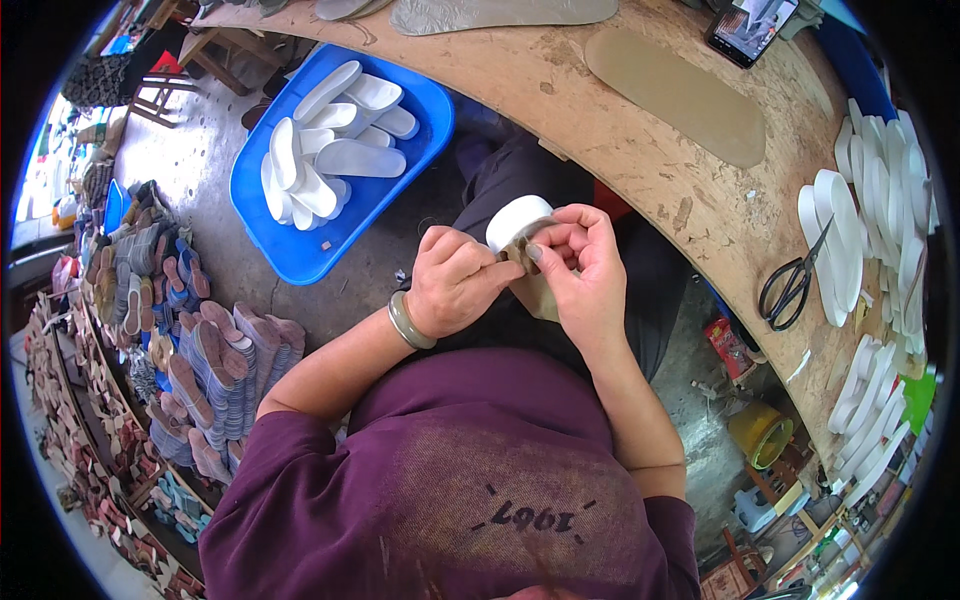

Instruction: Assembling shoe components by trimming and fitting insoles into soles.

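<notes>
Over my lap, both hands are on a white shoe sole (517,218) with beige-brown sheet material along its near side. My left hand (450,280), with a bangle at the wrist, is closed, its thumb and forefinger pinching the brownish edge of that material. My right hand (588,268) grips the sole's right side, thumb and fingers pressed together on the edge. A paler beige flap (538,295) hangs below the fingers. The sole's far end is tilted up toward the table, and its near part is hidden by my hands.
A blue tray (428,110) with several white soles lies ahead left. The curved wooden table (690,200) carries a beige sheet (670,95), a phone (752,28), black scissors (790,287) and rows of white soles (835,245). Stacked soles (215,370) stand on the left.
</notes>
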Motion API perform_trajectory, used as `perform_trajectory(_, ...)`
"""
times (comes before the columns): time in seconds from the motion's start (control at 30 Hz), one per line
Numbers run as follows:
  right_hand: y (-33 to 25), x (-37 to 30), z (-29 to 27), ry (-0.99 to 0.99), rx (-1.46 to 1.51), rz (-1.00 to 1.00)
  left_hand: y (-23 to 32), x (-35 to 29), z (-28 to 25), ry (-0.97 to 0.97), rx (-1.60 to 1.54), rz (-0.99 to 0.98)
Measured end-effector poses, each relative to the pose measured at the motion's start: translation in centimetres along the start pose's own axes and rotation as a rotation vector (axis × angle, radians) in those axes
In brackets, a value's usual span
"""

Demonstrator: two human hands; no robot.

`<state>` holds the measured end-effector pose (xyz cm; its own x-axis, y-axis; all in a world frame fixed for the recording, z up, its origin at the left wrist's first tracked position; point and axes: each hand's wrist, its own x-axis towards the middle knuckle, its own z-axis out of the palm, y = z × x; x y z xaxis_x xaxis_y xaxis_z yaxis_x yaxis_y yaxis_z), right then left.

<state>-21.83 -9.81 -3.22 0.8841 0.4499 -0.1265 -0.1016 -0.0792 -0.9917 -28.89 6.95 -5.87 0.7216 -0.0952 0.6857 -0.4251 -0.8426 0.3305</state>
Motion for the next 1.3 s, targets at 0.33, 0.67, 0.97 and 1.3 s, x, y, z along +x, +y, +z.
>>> perform_trajectory(0.33, -0.4, 0.0, 1.6, 0.024, -0.253, -0.163, -0.2, -0.4, -0.2, -0.013, -0.020, 0.007)
perform_trajectory(0.67, 1.3, -0.2, 0.9, -0.032, 0.048, -0.134, -0.4, -0.3, -0.3, -0.002, -0.004, 0.001)
perform_trajectory(0.97, -0.8, -1.2, -1.9, -0.046, -0.422, -0.238, -0.3, -0.2, -0.1, 0.007, -0.015, -0.003)
perform_trajectory(1.3, -3.0, 1.1, -1.6, -0.294, -0.931, -0.764, -0.4, -0.2, -0.4, -0.022, -0.093, 0.031)
